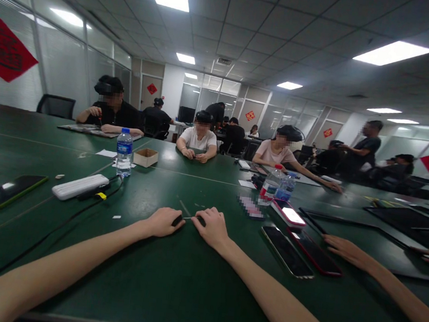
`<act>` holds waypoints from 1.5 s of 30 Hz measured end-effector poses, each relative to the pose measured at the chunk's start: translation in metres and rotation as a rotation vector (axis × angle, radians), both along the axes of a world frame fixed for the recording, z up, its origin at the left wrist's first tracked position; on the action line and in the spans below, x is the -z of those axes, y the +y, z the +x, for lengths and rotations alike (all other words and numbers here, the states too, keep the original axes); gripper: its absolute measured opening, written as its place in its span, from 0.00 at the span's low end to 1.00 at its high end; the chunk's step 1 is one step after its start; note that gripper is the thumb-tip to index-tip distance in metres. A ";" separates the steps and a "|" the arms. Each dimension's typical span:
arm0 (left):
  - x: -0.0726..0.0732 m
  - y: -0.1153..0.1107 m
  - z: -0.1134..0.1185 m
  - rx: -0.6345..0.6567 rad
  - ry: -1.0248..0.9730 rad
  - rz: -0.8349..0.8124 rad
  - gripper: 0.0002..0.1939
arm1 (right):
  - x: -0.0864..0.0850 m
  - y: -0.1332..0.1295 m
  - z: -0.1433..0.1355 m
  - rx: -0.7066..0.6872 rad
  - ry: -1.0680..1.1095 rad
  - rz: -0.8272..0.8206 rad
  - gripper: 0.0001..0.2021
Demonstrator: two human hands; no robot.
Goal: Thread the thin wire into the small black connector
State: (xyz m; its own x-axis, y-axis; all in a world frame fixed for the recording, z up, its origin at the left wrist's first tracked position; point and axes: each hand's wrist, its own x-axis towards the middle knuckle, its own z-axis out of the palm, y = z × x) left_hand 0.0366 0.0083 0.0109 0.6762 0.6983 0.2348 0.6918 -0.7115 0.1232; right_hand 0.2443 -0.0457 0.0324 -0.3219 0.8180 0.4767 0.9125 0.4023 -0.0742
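Note:
Over the green table (pixel 169 290), both my forearms reach forward and the hands nearly meet. My left hand (pixel 164 222) is closed, its fingers curled around a small black piece (pixel 177 221). Facing it, my right hand (pixel 212 227) is also closed, with a dark bit showing at its thumb and fingertips. A thin, pale, rod-like line (pixel 188 218) spans the gap between the two hands. Its kind is too small to make out, and the fingers cover most of what they hold.
Left of me lie a white power bank (pixel 80 187) with a black cable, a phone (pixel 5 192), a water bottle (pixel 124 153) and an open box (pixel 145 157). Several phones (pixel 287 251) and two bottles (pixel 270 185) stand right, near another person's hand (pixel 347 251). People sit opposite.

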 end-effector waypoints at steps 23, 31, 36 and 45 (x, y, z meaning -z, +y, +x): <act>0.001 0.001 0.001 -0.062 0.058 0.016 0.17 | 0.002 -0.002 -0.006 0.019 0.042 0.002 0.15; 0.000 -0.002 0.003 -0.069 0.067 0.030 0.19 | 0.001 -0.005 -0.009 0.031 0.038 0.015 0.14; 0.002 -0.002 0.003 -0.063 0.069 0.029 0.19 | 0.004 -0.007 -0.011 0.060 0.060 -0.001 0.14; 0.005 -0.001 0.002 -0.029 0.037 -0.006 0.20 | 0.000 -0.009 -0.004 0.063 0.097 -0.008 0.14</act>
State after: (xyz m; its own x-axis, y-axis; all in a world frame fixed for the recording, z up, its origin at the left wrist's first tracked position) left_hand 0.0382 0.0077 0.0056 0.6636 0.7192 0.2061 0.7166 -0.6902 0.1010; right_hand 0.2398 -0.0543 0.0320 -0.2228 0.8388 0.4968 0.9243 0.3438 -0.1659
